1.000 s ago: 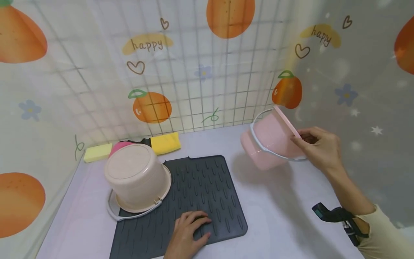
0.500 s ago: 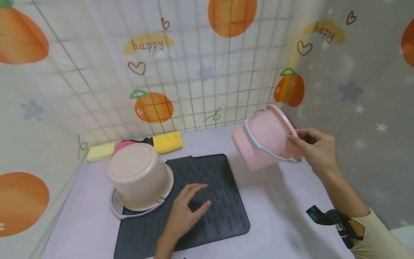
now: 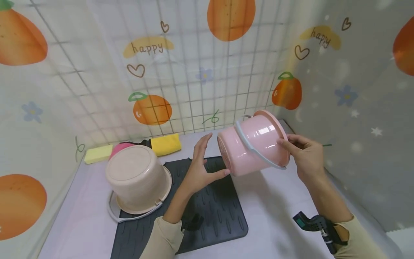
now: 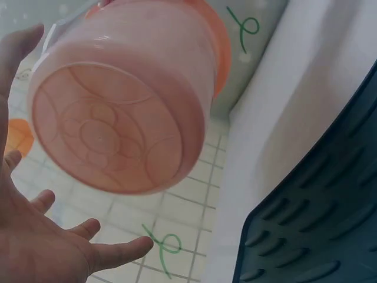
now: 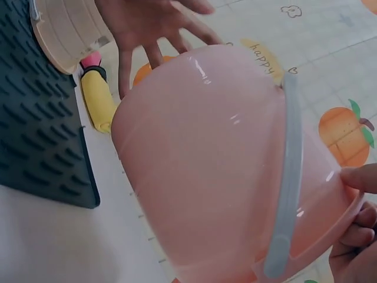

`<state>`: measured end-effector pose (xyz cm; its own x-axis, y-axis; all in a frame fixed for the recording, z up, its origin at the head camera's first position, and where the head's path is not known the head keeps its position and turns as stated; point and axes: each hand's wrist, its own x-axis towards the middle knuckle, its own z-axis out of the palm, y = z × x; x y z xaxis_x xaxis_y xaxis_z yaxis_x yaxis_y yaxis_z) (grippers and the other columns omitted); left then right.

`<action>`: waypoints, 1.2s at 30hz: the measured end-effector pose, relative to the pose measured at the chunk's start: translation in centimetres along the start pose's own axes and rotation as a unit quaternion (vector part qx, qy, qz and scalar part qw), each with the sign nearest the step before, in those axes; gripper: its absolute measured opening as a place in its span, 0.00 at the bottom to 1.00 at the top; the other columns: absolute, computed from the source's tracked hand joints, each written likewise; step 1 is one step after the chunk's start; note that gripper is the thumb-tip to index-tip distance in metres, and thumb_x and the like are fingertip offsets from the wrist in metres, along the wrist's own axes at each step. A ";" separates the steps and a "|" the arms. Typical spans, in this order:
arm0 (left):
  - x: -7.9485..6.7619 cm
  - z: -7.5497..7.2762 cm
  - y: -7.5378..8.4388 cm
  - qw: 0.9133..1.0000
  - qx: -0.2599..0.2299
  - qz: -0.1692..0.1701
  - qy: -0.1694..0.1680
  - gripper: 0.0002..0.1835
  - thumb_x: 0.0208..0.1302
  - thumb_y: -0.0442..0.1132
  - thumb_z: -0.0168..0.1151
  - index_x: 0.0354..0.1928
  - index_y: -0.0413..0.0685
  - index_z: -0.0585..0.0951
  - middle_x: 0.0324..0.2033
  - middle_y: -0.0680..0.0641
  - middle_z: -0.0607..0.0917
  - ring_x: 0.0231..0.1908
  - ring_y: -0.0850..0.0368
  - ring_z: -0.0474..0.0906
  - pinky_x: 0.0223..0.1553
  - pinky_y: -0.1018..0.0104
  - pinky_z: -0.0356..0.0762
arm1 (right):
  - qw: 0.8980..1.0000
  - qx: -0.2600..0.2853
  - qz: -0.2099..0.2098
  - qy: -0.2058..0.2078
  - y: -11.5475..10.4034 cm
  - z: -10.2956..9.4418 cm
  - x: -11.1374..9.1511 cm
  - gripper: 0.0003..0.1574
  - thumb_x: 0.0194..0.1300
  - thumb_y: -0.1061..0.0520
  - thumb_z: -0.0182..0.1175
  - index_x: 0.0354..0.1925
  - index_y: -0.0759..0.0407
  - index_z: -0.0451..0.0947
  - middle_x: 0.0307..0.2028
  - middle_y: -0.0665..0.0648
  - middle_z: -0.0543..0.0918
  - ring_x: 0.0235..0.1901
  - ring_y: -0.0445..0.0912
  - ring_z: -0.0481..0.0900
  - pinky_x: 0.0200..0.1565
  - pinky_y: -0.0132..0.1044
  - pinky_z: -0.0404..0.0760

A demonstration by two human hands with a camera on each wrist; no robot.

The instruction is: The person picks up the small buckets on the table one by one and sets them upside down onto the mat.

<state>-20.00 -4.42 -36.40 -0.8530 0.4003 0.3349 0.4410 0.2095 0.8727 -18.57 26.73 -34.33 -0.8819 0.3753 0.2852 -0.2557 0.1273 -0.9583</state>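
A pink bucket (image 3: pixel 255 144) with a pale blue handle (image 5: pixel 290 177) is tilted on its side in the air, rim to the right. My right hand (image 3: pixel 305 153) pinches its rim, thumb on the outer wall and fingers curled behind the edge. Spread wide, my left hand (image 3: pixel 202 163) is at the bucket's base, its thumb tip right by the bottom edge. In the left wrist view the round base (image 4: pixel 106 130) shows a raised flower pattern facing the open palm. A beige bucket (image 3: pixel 137 178) stands upside down on the left of the dark ribbed mat (image 3: pixel 223 212).
A pale yellow sponge (image 3: pixel 98 154) and a yellow cloth-like item (image 3: pixel 166 144), with pink and black parts beside it, lie along the back left. Behind the white table (image 3: pixel 271 230) rises a wire grid (image 3: pixel 223 82) covered by a printed sheet.
My left hand has risen from the mat up to the pink bucket's base, its fingers spreading. My right hand has brought the bucket left, turning its base toward the left hand.
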 end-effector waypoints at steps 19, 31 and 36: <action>2.8 1.2 -4.9 0.999 0.004 0.049 -0.007 0.71 0.40 0.52 0.84 0.78 0.76 0.40 0.76 0.60 0.38 0.70 0.49 0.49 0.59 0.41 0.70 | 0.997 0.039 0.042 -0.052 0.9 1.5 -0.9 0.21 0.61 0.55 0.73 0.47 0.69 0.85 0.36 0.53 0.86 0.39 0.49 0.77 0.40 0.28 0.82; 0.9 -2.7 -1.5 0.998 0.029 0.044 0.039 0.65 0.42 0.40 0.82 0.78 0.67 0.49 0.74 0.52 0.46 0.68 0.46 0.52 0.57 0.39 0.71 | 0.963 -0.218 -0.077 -0.137 1.8 0.9 -2.6 0.19 0.72 0.45 0.60 0.52 0.55 0.84 0.31 0.54 0.81 0.31 0.46 0.76 0.25 0.31 0.74; -0.5 -4.2 2.6 0.997 0.049 0.030 0.045 0.61 0.42 0.34 0.80 0.77 0.50 0.52 0.73 0.41 0.48 0.68 0.41 0.51 0.59 0.35 0.67 | 0.928 -0.280 -0.180 -0.168 2.8 0.6 -4.0 0.10 0.69 0.56 0.65 0.47 0.54 0.85 0.35 0.44 0.83 0.31 0.40 0.78 0.30 0.28 0.77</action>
<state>-19.64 -7.82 -32.83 -0.8441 0.3341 0.4193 0.5131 0.2767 0.8125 -15.95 25.05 -38.18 -0.8771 -0.0795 0.4737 -0.3947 0.6815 -0.6163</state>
